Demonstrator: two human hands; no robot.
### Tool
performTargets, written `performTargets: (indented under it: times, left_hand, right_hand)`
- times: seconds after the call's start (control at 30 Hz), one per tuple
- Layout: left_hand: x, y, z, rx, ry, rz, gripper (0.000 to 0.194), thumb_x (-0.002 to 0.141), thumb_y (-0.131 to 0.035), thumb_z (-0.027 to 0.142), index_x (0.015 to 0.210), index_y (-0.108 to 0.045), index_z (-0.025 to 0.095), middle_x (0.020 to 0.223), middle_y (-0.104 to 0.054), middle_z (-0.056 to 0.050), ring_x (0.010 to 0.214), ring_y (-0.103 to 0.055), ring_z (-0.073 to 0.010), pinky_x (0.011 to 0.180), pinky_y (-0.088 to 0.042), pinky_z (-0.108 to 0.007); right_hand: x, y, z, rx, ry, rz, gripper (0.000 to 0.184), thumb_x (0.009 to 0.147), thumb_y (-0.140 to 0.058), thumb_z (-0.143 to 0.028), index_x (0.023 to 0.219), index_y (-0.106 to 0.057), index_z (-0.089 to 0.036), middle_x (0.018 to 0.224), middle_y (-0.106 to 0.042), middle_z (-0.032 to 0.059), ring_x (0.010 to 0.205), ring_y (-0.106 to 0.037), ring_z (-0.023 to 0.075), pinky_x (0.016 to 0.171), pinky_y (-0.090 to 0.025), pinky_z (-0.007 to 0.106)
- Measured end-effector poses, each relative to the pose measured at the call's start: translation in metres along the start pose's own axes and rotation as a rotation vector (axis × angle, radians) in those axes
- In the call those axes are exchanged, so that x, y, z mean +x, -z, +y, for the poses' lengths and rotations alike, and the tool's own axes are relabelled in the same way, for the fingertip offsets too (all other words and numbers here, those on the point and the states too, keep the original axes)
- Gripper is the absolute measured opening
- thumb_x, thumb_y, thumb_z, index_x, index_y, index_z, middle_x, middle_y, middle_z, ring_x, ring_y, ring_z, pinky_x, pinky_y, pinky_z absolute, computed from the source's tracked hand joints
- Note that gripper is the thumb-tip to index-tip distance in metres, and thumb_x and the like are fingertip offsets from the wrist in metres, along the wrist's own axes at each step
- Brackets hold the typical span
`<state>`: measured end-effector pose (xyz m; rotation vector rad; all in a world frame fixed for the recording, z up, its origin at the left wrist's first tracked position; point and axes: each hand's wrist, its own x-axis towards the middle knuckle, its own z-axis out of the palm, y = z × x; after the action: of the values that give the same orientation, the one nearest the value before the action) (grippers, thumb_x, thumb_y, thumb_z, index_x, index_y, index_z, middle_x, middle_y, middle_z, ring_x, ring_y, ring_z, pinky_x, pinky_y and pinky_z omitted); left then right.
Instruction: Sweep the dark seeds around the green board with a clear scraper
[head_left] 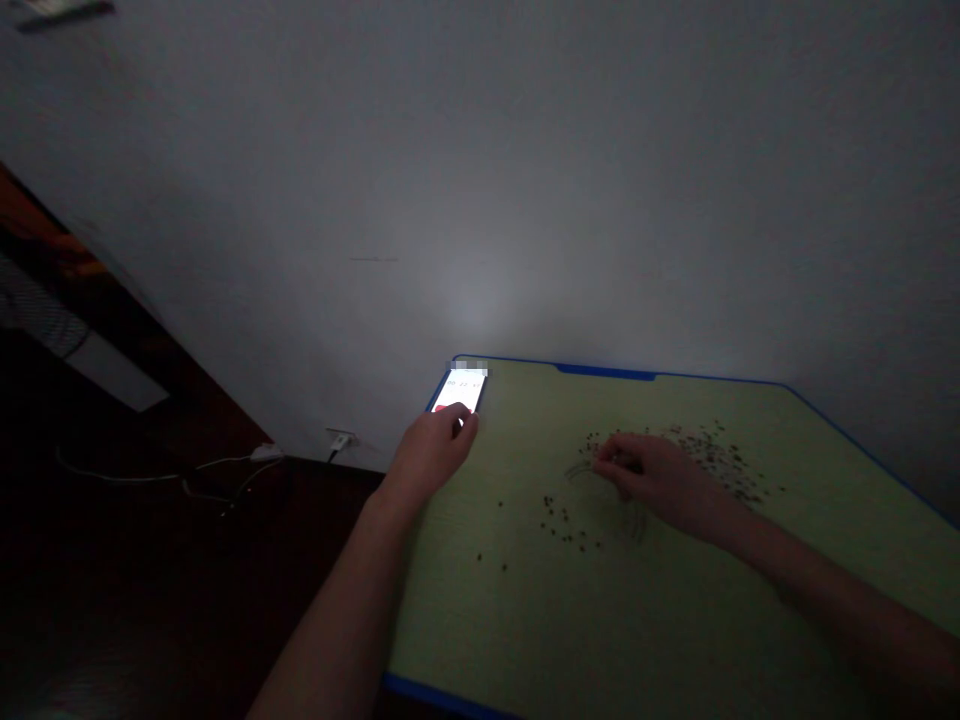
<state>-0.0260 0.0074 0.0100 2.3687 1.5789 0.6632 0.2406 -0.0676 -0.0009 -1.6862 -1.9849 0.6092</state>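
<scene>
My left hand (439, 450) is curled over the lower end of a phone (469, 388) at the table's far left corner. Its lit screen shows running digits and a red patch. My right hand (645, 468) is closed in a pinch just above the table. A thin, pale, curved strand (577, 470) comes out at its fingertips, and a similar faint line shows below the hand; the dim light blurs both. Small dark bead-like pieces (566, 538) lie loose in front of this hand. A denser scatter of such pieces (720, 455) spreads behind and to the right of it.
The yellow-green tabletop (540, 640) has a blue rim and stands against a grey wall (600, 200). A plug (341, 440) sits in a wall socket left of the table. White cables (150, 478) trail over the dark floor. The room is dim.
</scene>
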Motion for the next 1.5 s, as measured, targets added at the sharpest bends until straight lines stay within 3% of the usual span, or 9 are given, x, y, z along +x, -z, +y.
performTargets:
  times: [0.13, 0.3, 0.6, 0.77, 1.0, 1.2, 1.5]
  left_hand:
    - [0.0, -0.001, 0.0, 0.001, 0.006, -0.002, 0.036, 0.088, -0.034, 0.04, 0.084, -0.062, 0.018, 0.074, -0.064, -0.004, 0.064, -0.054, -0.0144, 0.057, -0.033, -0.025]
    - [-0.001, 0.0, 0.002, -0.008, 0.007, -0.002, 0.037, 0.088, -0.034, 0.04, 0.083, -0.062, 0.018, 0.072, -0.064, -0.004, 0.063, -0.053, -0.0142, 0.056, -0.032, -0.025]
    - [-0.001, 0.001, 0.001, -0.002, 0.001, 0.017, 0.034, 0.088, -0.035, 0.039, 0.082, -0.062, 0.017, 0.069, -0.062, -0.003, 0.06, -0.051, -0.0133, 0.054, -0.03, -0.025]
    - [-0.002, 0.001, 0.001, -0.016, -0.003, 0.013, 0.034, 0.088, -0.035, 0.039, 0.082, -0.062, 0.018, 0.069, -0.062, -0.003, 0.06, -0.051, -0.0134, 0.055, -0.03, -0.025]
    - [-0.002, -0.001, -0.001, -0.009, -0.003, 0.041, 0.036, 0.088, -0.035, 0.04, 0.082, -0.062, 0.017, 0.07, -0.062, -0.003, 0.06, -0.051, -0.0132, 0.053, -0.03, -0.024]
    - [-0.002, 0.001, 0.0, 0.009, -0.004, 0.065, 0.034, 0.089, -0.035, 0.039, 0.079, -0.061, 0.018, 0.069, -0.063, -0.002, 0.059, -0.051, -0.013, 0.053, -0.03, -0.024]
    - [0.001, -0.004, -0.003, 0.06, -0.03, 0.076, 0.035, 0.089, -0.035, 0.037, 0.081, -0.062, 0.017, 0.067, -0.062, -0.001, 0.058, -0.051, -0.0121, 0.053, -0.028, -0.024]
  right_hand:
    - [-0.012, -0.002, 0.01, 0.0, -0.018, -0.025, 0.018, 0.082, -0.049, -0.033, 0.073, -0.058, -0.021, 0.058, -0.06, -0.0005, 0.053, -0.055, 0.0135, 0.052, -0.038, 0.025]
    - [-0.019, -0.007, 0.006, 0.008, -0.054, -0.042, 0.017, 0.081, -0.05, -0.033, 0.073, -0.059, -0.021, 0.057, -0.06, -0.0009, 0.053, -0.055, 0.0142, 0.051, -0.038, 0.025]
    - [0.022, -0.017, -0.012, -0.078, 0.03, 0.032, 0.017, 0.08, -0.053, -0.031, 0.075, -0.063, -0.019, 0.065, -0.065, 0.0023, 0.059, -0.056, 0.0137, 0.054, -0.036, 0.024]
    - [0.03, -0.032, -0.027, -0.107, 0.094, -0.022, 0.016, 0.08, -0.055, -0.031, 0.077, -0.065, -0.02, 0.073, -0.067, 0.004, 0.063, -0.058, 0.0143, 0.055, -0.036, 0.024]
    - [0.05, -0.023, -0.039, -0.12, 0.2, -0.038, 0.018, 0.083, -0.053, -0.031, 0.08, -0.065, -0.018, 0.074, -0.067, 0.0039, 0.063, -0.057, 0.0131, 0.055, -0.036, 0.023]
    - [0.071, -0.037, -0.05, -0.188, 0.309, -0.15, 0.018, 0.081, -0.056, -0.031, 0.081, -0.067, -0.017, 0.076, -0.068, 0.0047, 0.064, -0.057, 0.0133, 0.057, -0.036, 0.023]
    - [0.053, -0.051, -0.083, -0.182, 0.578, -0.35, 0.013, 0.079, -0.057, -0.026, 0.08, -0.068, -0.021, 0.071, -0.068, -0.0002, 0.06, -0.056, 0.0113, 0.055, -0.033, 0.022]
